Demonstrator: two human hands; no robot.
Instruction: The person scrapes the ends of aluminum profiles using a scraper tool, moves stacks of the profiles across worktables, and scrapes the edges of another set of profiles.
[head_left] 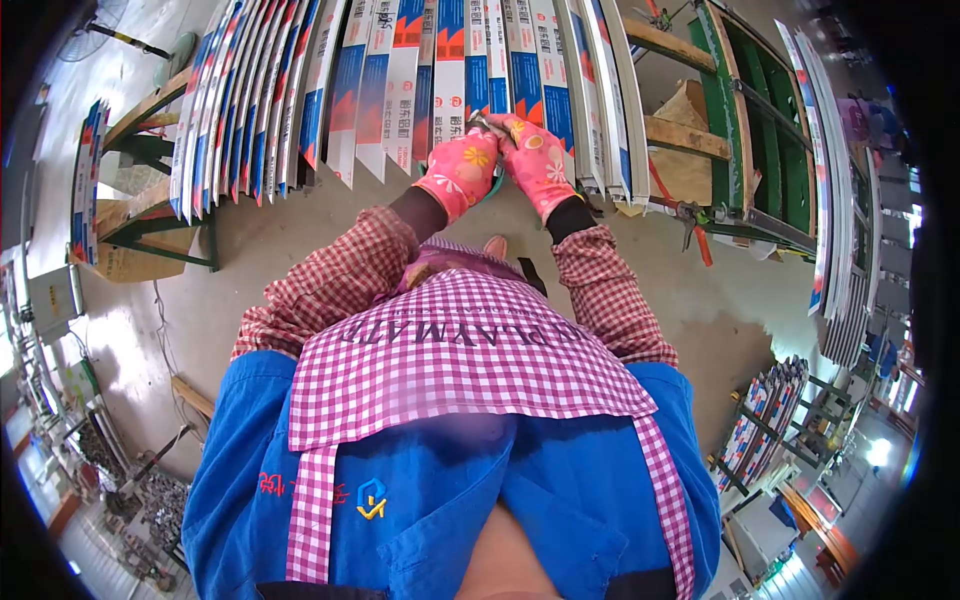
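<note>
- Head view looks down on a row of wrapped profile strips (440, 70) leaning on a wooden rack (150, 110), their lower ends near the floor.
- Left hand (462, 170), in a pink flowered glove, is curled shut at the lower end of the strips, just left of the right hand.
- Right hand (535, 155), gloved alike, touches the left hand and is closed on the same strip ends.
- What small thing the hands pinch between them cannot be told.
- Right of the strips stands a green frame (745, 120); orange-handled pliers (695, 228) hang at its lower edge.
</note>
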